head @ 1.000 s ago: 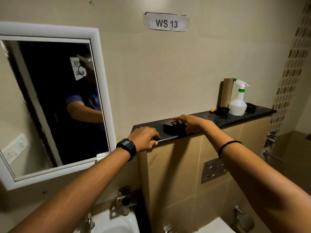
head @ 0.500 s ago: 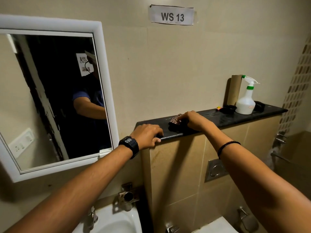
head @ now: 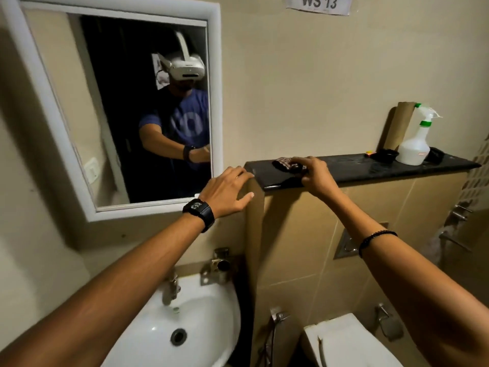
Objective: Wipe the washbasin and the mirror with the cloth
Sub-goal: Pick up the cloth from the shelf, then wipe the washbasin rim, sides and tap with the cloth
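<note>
Head view: right hand (head: 315, 176) pinches the crumpled cloth (head: 287, 165) near the shelf (head: 370, 169) left front corner; left hand (head: 227, 190) spread. Likely soft, light: bunch its middle.

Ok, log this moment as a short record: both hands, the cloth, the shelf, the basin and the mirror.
shelf: dark slab; spray bottle and cardboard tube at its right end
cloth: dark, patterned, bunched on the shelf's left part
right hand: grips the cloth
left hand: fingers spread, on the wall corner by the shelf's left end
washbasin: white, below, no hand on it
mirror: white-framed, left, no hand on it
</note>
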